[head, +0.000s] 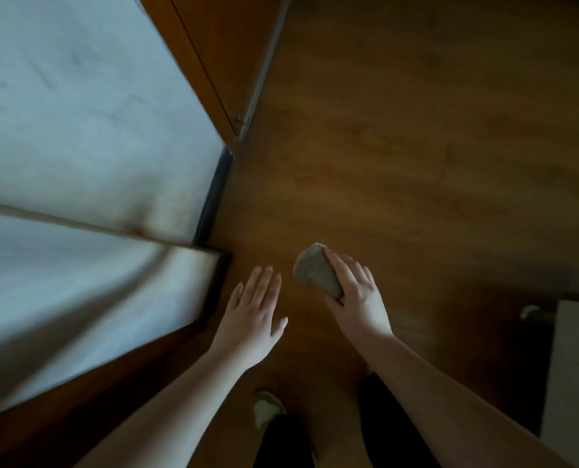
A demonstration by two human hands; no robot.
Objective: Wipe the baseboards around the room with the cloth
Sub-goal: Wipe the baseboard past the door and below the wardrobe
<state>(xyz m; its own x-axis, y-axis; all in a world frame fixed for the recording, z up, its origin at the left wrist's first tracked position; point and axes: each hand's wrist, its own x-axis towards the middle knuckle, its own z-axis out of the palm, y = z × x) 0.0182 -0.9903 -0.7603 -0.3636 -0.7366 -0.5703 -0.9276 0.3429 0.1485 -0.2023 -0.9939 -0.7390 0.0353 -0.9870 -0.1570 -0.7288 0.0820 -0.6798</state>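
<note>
I look straight down at a brown wooden floor (399, 146). My right hand (355, 292) grips a folded grey cloth (316, 270), which sticks out to the left of the fingers, above the floor. My left hand (256, 312) hovers beside it with straight, spread fingers and holds nothing. A dark baseboard (213, 194) runs along the foot of the pale wall (78, 113) at the left, and turns round a wall corner (222, 275) just left of my left hand. Neither hand touches the baseboard.
A wooden door or panel (220, 55) with a grey strip along its foot stands at the top centre. A white object (571, 373) with a small metal knob sits at the right edge. My foot in a light slipper (266, 408) and dark trouser legs show at the bottom.
</note>
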